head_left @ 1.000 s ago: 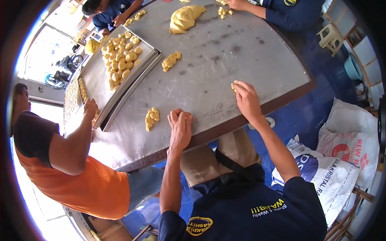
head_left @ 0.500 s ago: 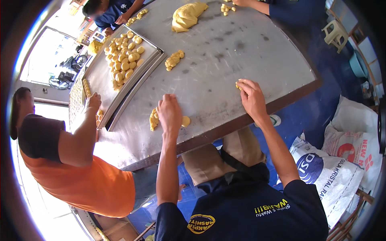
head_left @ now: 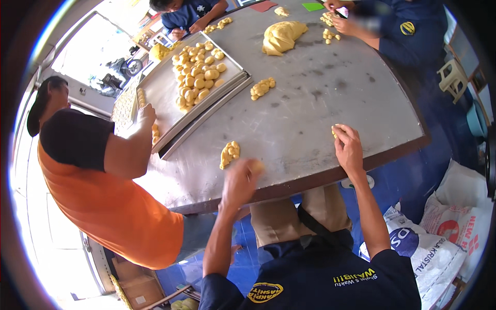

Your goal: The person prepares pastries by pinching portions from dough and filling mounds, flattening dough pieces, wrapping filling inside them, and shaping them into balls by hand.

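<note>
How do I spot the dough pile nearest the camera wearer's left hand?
Find the big metal table. On its near side, just beyond the wearer's left hand, lies a small yellow dough pile. Of all the piles, it is nearest the wearer.

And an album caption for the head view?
At a metal table, the right hand pinches yellow dough, the left hand blurred near a dough cluster.

At the near tabletop (head_left: 305,155), the left hand (head_left: 239,181) is touching a blurred dough piece (head_left: 258,166); the right hand (head_left: 349,150) is pinching a dough bit (head_left: 334,133). Left, a tray (head_left: 161,111) is carrying dough balls (head_left: 199,75).
</note>
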The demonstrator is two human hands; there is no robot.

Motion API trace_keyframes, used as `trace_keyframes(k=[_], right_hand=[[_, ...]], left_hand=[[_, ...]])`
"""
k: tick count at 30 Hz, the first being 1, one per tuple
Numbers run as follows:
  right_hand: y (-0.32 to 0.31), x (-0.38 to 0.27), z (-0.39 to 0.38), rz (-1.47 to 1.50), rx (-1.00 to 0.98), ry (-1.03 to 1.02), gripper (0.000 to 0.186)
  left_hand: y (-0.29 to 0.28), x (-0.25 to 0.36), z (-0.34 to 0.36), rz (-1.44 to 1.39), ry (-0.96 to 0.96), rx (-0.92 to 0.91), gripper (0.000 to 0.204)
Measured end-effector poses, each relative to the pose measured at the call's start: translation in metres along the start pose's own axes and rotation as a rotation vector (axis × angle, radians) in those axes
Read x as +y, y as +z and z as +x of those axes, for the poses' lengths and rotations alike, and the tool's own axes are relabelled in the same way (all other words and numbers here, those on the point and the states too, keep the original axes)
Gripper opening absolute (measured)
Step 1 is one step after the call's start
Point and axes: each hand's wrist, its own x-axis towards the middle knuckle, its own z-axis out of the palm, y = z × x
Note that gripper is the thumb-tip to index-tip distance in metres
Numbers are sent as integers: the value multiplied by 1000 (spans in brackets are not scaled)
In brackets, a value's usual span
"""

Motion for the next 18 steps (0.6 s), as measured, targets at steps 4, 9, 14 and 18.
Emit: trace_keyframes(k=[4,9,14,18], right_hand=[[1,-1,2,7,-4,1,32],[1,-12,9,30,-35,69,32],[1,-4,6,25,-23,45,32],[-1,-1,4,24,-30,46,32]], left_hand=[[-38,-20,37,-313,196,780,36],[-26,-105,16,319,-100,322,34],[-4,-107,24,173,-126,460,27],[-2,-108,42,-623,-209,503,26]])
